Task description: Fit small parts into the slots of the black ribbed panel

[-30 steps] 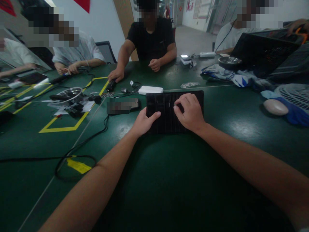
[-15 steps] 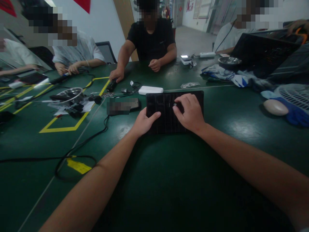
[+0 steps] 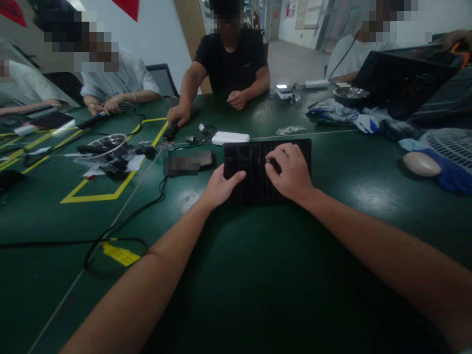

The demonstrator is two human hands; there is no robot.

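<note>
Black case (image 3: 254, 183) in the middle of the worktop (image 3: 258, 265)

Left hand (image 3: 218, 188) holds its left side, thumb on top; right hand (image 3: 293, 173) has fingers pinching a tiny shiny thing (image 3: 268, 160) over it

Lone head-worn view: from above and behind nearby hands (image 3: 219, 188) (image 3: 290, 172), facing forward, down across green table (image 3: 250, 275).

A tape-marked worktable (image 3: 258, 275) ringed by people (image 3: 230, 64) suggests a workshop.
</note>
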